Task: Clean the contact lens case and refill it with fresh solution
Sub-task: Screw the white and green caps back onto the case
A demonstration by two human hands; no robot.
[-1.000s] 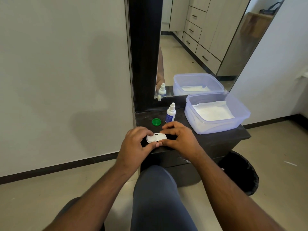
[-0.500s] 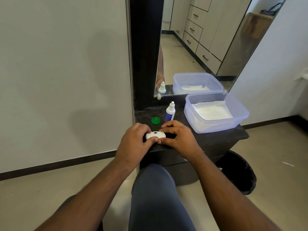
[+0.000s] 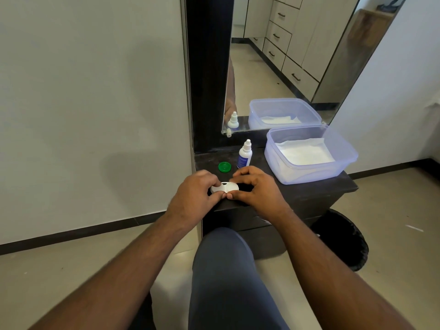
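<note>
Hands meet at the frame's centre on the dark tabletop [image 3: 309, 196]: left hand [image 3: 192, 198] and right hand [image 3: 258, 190] both pinch the white case [image 3: 225, 186] between curled fingers. Green cap [image 3: 224, 167] and bottle [image 3: 244, 156] stand just above.

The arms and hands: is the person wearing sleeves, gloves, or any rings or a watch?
No. Both forearms are bare as far as the picture shows, with no sleeves in sight. The left hand and right hand have no gloves, and no watch, bracelet or rings show on the wrists or fingers.
</note>
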